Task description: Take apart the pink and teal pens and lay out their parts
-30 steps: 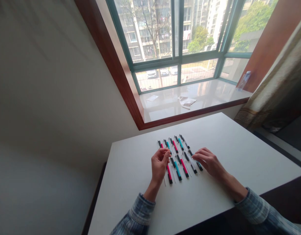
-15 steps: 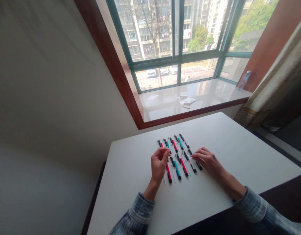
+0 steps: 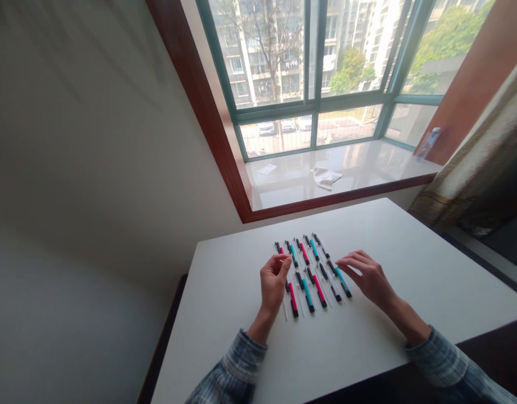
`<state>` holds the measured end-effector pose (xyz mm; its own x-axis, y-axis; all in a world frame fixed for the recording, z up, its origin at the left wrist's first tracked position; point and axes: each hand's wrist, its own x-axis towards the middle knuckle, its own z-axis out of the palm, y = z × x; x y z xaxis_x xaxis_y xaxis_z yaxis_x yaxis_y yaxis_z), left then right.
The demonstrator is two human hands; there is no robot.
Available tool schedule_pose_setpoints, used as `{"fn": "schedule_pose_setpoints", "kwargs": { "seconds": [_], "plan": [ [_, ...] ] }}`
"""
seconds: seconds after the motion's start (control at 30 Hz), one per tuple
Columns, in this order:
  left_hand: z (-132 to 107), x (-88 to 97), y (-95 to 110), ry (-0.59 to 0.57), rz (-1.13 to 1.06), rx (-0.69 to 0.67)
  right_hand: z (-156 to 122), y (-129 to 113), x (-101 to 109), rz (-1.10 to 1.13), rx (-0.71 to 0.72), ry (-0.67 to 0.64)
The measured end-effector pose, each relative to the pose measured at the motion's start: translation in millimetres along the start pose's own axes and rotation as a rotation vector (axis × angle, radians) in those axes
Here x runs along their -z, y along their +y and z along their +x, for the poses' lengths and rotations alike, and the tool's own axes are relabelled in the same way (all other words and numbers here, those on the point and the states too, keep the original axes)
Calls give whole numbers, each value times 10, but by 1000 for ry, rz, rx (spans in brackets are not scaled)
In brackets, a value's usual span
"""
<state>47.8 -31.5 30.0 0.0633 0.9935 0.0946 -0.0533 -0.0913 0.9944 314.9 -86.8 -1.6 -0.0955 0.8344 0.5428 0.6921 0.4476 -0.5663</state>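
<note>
Inspection finding: my left hand [image 3: 274, 286] is raised over the near row of marker pens [image 3: 309, 295], its thumb and fingertips pressed together; whether they pinch anything small, I cannot tell. My right hand [image 3: 367, 278] is spread, fingertips just beside the teal pen [image 3: 343, 282] at that row's right end. Two rows of pink and teal pens lie on the white bench [image 3: 380, 235], their long axes roughly parallel, pointing away from me toward the window [image 3: 312, 109].
</note>
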Motion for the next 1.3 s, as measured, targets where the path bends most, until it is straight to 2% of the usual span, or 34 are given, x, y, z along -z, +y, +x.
{"fn": "schedule_pose_setpoints", "kwargs": {
  "seconds": [0.13, 0.27, 0.4, 0.5, 0.67, 0.77, 0.9, 1.0, 1.17, 1.3],
  "plan": [
    [26, 34, -33, 49, 35, 3, 283, 4, 82, -23, 15, 78],
    [73, 86, -58, 80, 38, 42, 710, 21, 99, -31, 47, 179],
    [133, 163, -63, 114, 51, 57, 1118, 146, 5, -8, 49, 295],
    [183, 223, -58, 152, 9, 91, 1279, 374, -138, 21, -34, 336],
    [259, 278, -58, 198, -44, 129, 1232, 880, -428, 203, -349, 325],
    [287, 293, -88, 211, -32, 141, 1164, 1070, -528, 266, -478, 304],
    [311, 386, -111, 211, 33, 143, 1144, 1123, -548, 248, -505, 236],
    [376, 538, -34, 177, 213, 111, 1137, 1103, -532, 198, -507, 162],
    [673, 748, 142, 145, 496, 9, 1117, 1084, -526, 119, -484, 99],
    [870, 753, 14, 178, 606, -69, 1120, 1076, -532, 75, -462, 50]
  ]
}}
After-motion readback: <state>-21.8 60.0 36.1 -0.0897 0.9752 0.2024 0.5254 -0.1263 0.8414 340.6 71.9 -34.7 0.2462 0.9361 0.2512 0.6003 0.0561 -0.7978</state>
